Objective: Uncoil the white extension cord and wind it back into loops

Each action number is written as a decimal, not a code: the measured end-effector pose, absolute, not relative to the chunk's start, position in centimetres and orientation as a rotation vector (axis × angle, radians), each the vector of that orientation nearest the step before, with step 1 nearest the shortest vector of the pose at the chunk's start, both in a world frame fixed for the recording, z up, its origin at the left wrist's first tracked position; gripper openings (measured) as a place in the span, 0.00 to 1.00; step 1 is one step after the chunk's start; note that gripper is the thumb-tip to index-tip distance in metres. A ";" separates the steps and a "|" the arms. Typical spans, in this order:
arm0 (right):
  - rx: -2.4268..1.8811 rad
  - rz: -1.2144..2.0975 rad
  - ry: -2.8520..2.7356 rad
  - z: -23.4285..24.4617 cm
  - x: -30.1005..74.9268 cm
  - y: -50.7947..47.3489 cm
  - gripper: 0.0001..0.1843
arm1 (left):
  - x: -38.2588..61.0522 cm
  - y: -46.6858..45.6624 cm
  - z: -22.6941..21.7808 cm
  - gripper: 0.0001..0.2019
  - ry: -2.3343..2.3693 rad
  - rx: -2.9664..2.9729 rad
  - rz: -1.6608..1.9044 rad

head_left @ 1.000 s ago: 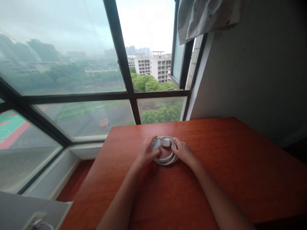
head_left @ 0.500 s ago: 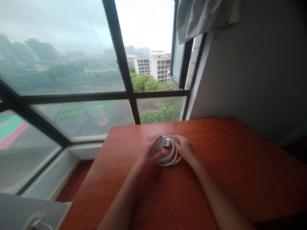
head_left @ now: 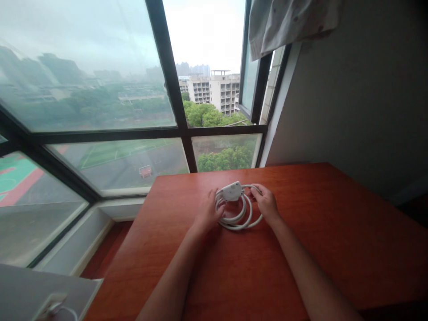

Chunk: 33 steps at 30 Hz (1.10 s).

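A thick white power cord (head_left: pixel 245 222) lies in a loose coil on the reddish-brown wooden table. Its flat white block (head_left: pixel 231 191) rests tilted at the far side of the coil, with a broad plain face showing. At the coil's left side, my left hand (head_left: pixel 206 210) is closed round the loops, its thumb on the near side. My right hand (head_left: pixel 266 203) pinches one strand of the cord that runs from the block's right end, to the right of the coil. Some of the cord is hidden behind the fingers of both hands.
The table (head_left: pixel 334 232) stretches to the right, towards a grey wall (head_left: pixel 347 102). Dark-framed windows (head_left: pixel 183 133) stand beyond its far edge, one sash open outward. A pale curtain (head_left: pixel 290 26) hangs at upper right. A wall socket (head_left: pixel 53 307) with a white cable is at lower left.
The white block has turned so its broad face shows, and sits free of my left hand's fingers. My right hand has moved slightly right, drawing a loop of cord outward.
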State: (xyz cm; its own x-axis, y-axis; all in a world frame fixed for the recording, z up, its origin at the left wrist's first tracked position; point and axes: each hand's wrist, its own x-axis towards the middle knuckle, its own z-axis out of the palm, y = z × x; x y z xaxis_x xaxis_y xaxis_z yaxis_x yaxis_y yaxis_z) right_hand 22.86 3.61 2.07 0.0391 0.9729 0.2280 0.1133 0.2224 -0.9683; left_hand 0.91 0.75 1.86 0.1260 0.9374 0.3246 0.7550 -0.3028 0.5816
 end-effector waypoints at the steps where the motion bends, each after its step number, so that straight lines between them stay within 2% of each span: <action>1: -1.115 0.998 -1.258 1.9 22.8 3.7 0.17 | 0.8 0.9 1.7 0.28 1.685 2.127 0.933; 8: -1.075 1.067 -0.970 1.5 22.9 4.0 0.17 | 0.4 1.1 1.2 0.24 1.730 2.180 0.873; 33: -1.158 0.955 -0.793 0.4 23.0 4.7 0.14 | 0.5 1.0 1.1 0.21 1.751 2.183 0.886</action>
